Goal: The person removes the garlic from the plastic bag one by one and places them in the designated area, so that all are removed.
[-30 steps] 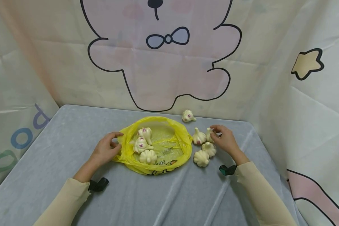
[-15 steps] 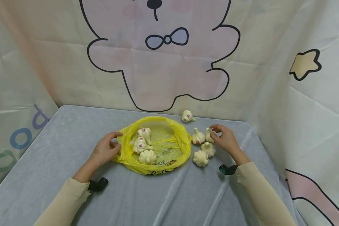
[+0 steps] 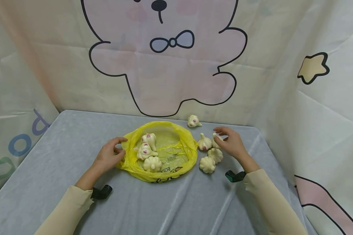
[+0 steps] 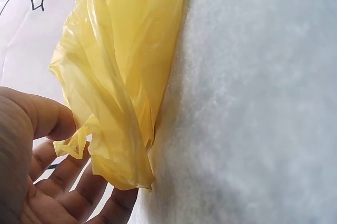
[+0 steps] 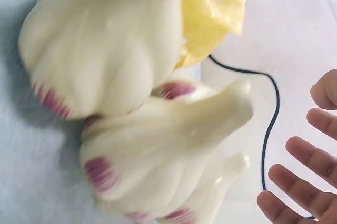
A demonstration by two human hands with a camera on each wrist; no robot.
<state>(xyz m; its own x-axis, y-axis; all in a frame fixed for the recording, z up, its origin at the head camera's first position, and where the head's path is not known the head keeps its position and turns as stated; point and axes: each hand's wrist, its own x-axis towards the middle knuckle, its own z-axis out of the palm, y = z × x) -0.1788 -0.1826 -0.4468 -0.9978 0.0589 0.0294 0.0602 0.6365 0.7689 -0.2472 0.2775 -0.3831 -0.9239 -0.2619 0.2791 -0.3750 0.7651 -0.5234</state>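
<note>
A yellow plastic bag (image 3: 191, 156) lies on the grey cloth with its mouth spread wide and several garlic bulbs (image 3: 153, 164) inside at the left. My left hand (image 3: 109, 155) pinches the bag's left rim between thumb and fingers; the left wrist view shows the crumpled yellow film (image 4: 116, 124) there. Right of the bag stands a cluster of garlic bulbs (image 3: 207, 164). Above its far right bulb (image 3: 215, 143) hovers my right hand (image 3: 231, 143), partly covering it. In the right wrist view, the relaxed fingers (image 5: 303, 205) are apart from the bulbs (image 5: 158, 150) and hold nothing.
One more garlic bulb (image 3: 193, 121) lies at the table's back edge, near the printed cloth wall (image 3: 176, 78). Similar cloth hangs on both sides. The grey tablecloth (image 3: 135, 209) covers the surface. Each wrist carries a small dark camera (image 3: 102, 192).
My right hand has lifted slightly and shifted a little left over the garlic cluster. The left hand stays at the bag's rim. The head view has drifted slightly.
</note>
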